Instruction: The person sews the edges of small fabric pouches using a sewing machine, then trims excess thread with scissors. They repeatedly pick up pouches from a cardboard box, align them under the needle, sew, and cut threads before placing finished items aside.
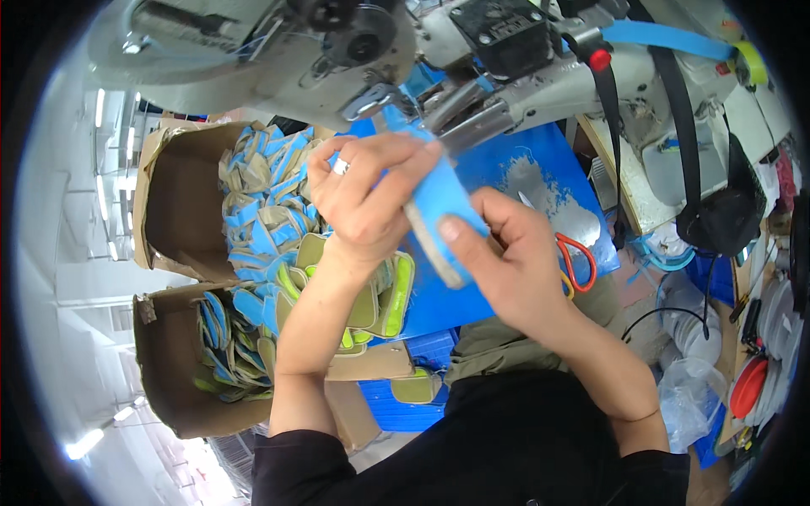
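Note:
A blue fabric piece with a beige edge [447,198] slants from under the sewing machine [371,93] head toward me. My left hand [363,185], a ring on one finger, has its bent fingers against the piece's far left side, close to the needle area. Lower down, my right hand [519,261] pinches the near right edge, thumb on top and fingers underneath. The far end is blurred, and the machine's parts partly hide it.
Scissors with red handles [591,268] lie right of my right hand on the blue worktop [544,160]. At left, two cardboard boxes [181,135] stand by heaps of blue-and-beige pieces [266,198]. Green-and-beige pieces [396,295] lie beside my left forearm. Black straps [675,101] hang at right.

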The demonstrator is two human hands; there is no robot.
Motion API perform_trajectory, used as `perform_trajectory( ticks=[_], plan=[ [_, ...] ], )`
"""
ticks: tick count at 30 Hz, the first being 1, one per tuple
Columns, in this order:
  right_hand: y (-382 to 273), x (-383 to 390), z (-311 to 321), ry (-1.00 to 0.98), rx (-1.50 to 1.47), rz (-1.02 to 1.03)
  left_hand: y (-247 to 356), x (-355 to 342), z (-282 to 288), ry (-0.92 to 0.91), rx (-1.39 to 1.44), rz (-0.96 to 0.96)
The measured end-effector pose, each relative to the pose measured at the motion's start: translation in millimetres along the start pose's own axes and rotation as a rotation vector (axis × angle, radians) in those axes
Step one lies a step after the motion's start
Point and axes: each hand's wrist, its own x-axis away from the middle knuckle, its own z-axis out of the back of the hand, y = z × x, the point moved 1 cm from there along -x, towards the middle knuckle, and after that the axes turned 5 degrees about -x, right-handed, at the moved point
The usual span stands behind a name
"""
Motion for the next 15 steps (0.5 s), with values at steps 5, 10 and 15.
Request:
perform_trajectory(
  ticks=[5,10,15],
  plan=[
    [-30.5,6.7,-19.5,-0.094,-0.086,0.098,-1.5,2.2,2.1,0.034,0.143,0.137],
    [-5.0,-16.2,-12.0,0.065,-0.478,-0.084,4.6,13.1,3.9,0.069,0.381,0.53],
    [22.5,-42.8,-8.4,0.35,0.214,0.462,-0.5,12.8,6.9,0.058,0.342,0.316]
  ],
)
